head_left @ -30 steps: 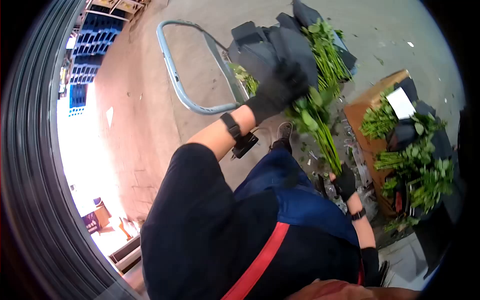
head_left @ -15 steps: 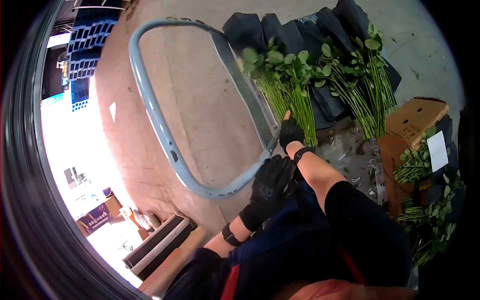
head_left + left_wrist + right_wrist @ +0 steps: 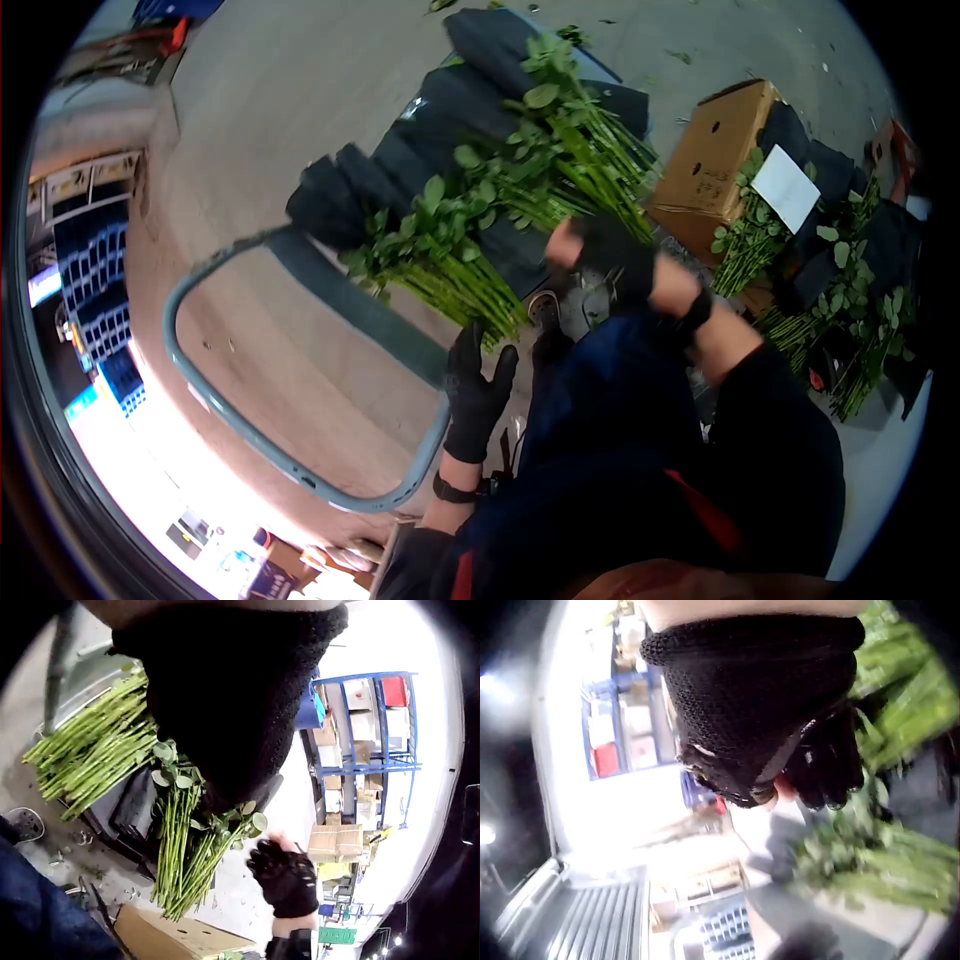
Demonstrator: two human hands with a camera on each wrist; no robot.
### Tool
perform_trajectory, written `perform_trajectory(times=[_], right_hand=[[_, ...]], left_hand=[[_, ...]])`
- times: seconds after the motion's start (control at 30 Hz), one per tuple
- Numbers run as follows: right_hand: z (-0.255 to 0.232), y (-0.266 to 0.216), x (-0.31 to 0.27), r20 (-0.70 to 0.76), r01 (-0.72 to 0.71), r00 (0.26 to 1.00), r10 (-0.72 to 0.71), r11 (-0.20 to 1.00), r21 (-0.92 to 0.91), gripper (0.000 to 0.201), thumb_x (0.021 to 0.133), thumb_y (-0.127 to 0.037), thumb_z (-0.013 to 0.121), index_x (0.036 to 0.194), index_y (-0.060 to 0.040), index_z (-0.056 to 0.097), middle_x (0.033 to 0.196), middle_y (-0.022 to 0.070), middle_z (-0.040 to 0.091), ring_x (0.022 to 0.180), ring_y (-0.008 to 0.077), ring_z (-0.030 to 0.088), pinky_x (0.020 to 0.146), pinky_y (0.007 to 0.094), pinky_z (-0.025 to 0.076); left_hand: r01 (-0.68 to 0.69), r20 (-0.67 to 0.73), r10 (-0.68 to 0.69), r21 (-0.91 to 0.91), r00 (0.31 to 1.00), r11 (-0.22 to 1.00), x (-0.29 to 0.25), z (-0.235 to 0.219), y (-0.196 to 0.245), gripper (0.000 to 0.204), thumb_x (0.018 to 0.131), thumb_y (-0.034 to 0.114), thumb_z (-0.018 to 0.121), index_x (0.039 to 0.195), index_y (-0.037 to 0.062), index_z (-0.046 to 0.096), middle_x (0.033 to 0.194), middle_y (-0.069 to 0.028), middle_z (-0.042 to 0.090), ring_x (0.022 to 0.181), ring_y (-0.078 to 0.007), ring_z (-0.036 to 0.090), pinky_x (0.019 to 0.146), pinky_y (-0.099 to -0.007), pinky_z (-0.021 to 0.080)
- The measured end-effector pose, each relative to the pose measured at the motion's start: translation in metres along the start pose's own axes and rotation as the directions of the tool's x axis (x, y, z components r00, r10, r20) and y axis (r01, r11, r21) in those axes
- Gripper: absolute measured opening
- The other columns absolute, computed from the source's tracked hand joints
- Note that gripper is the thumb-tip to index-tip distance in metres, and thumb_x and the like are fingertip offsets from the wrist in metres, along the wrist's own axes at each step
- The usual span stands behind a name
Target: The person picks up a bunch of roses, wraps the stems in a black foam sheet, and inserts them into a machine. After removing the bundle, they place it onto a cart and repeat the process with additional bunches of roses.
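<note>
Bunches of green leafy stems (image 3: 470, 240) in dark wraps lie on a flat cart; the left wrist view shows them too (image 3: 90, 754). My left hand (image 3: 475, 385), in a black glove, is held with straight, spread fingers beside the right end of the cart's grey-blue handle loop (image 3: 205, 400); whether it touches the bar is unclear. My right hand (image 3: 600, 250), in a black fingerless glove, hovers curled just right of the stem ends and holds nothing. The left wrist view shows the same hand as a loose fist (image 3: 286, 879) near the leaves.
A cardboard box (image 3: 710, 150) stands at the right, with more leafy bunches (image 3: 850, 300) and a white label (image 3: 785, 185) beyond it. My shoe (image 3: 545, 310) is by the cart on a littered concrete floor. Blue shelving (image 3: 367, 735) stands far off.
The bunch my left hand held a second ago now lies on the cart. My right hand has lifted off the stems, and my left hand has straightened beside the handle. My head has swung round.
</note>
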State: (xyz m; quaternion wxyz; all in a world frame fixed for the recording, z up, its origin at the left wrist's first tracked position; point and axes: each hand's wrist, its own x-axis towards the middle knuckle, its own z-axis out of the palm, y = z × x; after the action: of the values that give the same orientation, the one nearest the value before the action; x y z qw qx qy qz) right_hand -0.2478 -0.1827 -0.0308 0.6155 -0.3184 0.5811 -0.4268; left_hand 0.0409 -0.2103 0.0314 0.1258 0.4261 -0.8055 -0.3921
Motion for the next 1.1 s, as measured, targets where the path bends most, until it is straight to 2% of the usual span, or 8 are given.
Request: perform_trajectory(times=[0.07,0.17,0.23,0.3,0.37,0.63,0.9,1.1], right_hand=[[-0.107,-0.005,0.012,-0.298,0.08,0.955,0.009,0.955,0.286,0.012,0.078,-0.005,0.055,0.068,0.0005,0.055,0.058,0.0051,0.051,0.055,0.0135,0.051,0.059,0.0273,0.048],[-0.263,-0.033,0.028,-0.499,-0.014,0.847,-0.186,0.929,-0.37,0.013,0.082,-0.017,0.065,0.089,-0.0058,0.064,0.073,0.0041,0.063,0.061,0.0159,0.059,0.057,0.0267,0.048],[-0.363,0.031,0.069,-0.611,0.14,0.757,-0.232,0.971,-0.196,0.02,0.084,-0.025,0.065,0.087,-0.005,0.064,0.072,0.0012,0.062,0.061,0.0098,0.059,0.055,0.0244,0.047],[-0.448,0.094,0.115,-0.611,-0.058,0.764,0.207,0.965,0.256,0.016,0.083,-0.026,0.063,0.08,-0.0108,0.062,0.076,0.0036,0.065,0.065,0.0155,0.061,0.055,0.028,0.045],[-0.501,0.163,0.154,-0.607,-0.338,0.715,0.347,0.931,0.133,0.021,0.082,-0.031,0.063,0.083,-0.0105,0.062,0.076,0.0037,0.065,0.067,0.0172,0.061,0.056,0.0308,0.047],[-0.566,0.325,0.286,-0.506,-0.442,0.85,0.15,0.725,-0.528,0.062,0.072,-0.054,0.067,0.106,-0.0021,0.063,0.1,0.0182,0.066,0.094,0.0322,0.063,0.082,0.0425,0.047],[-0.554,0.392,0.361,-0.543,-0.519,0.818,0.193,0.654,-0.55,0.109,0.058,-0.065,0.071,0.137,0.0026,0.037,0.133,0.024,0.047,0.123,0.0354,0.048,0.103,0.041,0.039],[-0.554,0.388,0.362,-0.403,-0.347,0.914,0.032,0.577,-0.739,0.069,0.066,-0.064,0.068,0.085,0.0024,0.064,0.084,0.025,0.064,0.085,0.0363,0.063,0.073,0.0412,0.047]], left_hand=[[-0.099,0.053,0.094,0.095,0.994,0.991,0.047,0.02,0.021,0.054,0.081,0.021,0.069,0.126,-0.001,0.048,0.118,-0.0217,0.056,0.106,-0.0386,0.054,0.088,-0.0447,0.044],[-0.185,0.155,0.155,0.208,0.976,0.961,0.128,0.064,0.046,0.059,0.08,0.028,0.069,0.13,0.0029,0.047,0.129,-0.0206,0.049,0.119,-0.0408,0.044,0.097,-0.048,0.037],[-0.223,0.182,0.171,0.329,0.968,0.918,0.187,0.105,0.058,0.063,0.079,0.029,0.07,0.133,0.0065,0.046,0.138,-0.019,0.042,0.13,-0.0396,0.035,0.105,-0.0498,0.029],[-0.35,0.26,0.252,0.467,0.932,0.812,0.249,0.145,0.078,0.066,0.079,0.038,0.068,0.135,0.0114,0.045,0.142,-0.0173,0.036,0.134,-0.0403,0.027,0.107,-0.0533,0.02],[-0.414,0.332,0.263,0.565,0.906,0.714,0.299,0.19,0.069,0.069,0.078,0.045,0.065,0.136,0.0154,0.045,0.145,-0.016,0.033,0.136,-0.0405,0.023,0.109,-0.0556,0.014],[-0.376,0.414,0.108,0.645,0.904,0.665,0.345,0.292,-0.017,0.071,0.075,0.057,0.063,0.134,0.0202,0.049,0.14,-0.0144,0.041,0.121,-0.0452,0.039,0.098,-0.0585,0.027],[-0.275,0.42,-0.015,0.621,0.907,0.734,0.334,0.307,-0.058,0.074,0.07,0.058,0.067,0.128,0.0135,0.055,0.137,-0.0251,0.038,0.119,-0.0458,0.038,0.098,-0.0562,0.031],[-0.227,0.394,-0.037,0.602,0.919,0.766,0.334,0.304,-0.055,0.075,0.067,0.056,0.071,0.129,0.0166,0.055,0.141,-0.0217,0.036,0.126,-0.043,0.034,0.102,-0.0542,0.026]])
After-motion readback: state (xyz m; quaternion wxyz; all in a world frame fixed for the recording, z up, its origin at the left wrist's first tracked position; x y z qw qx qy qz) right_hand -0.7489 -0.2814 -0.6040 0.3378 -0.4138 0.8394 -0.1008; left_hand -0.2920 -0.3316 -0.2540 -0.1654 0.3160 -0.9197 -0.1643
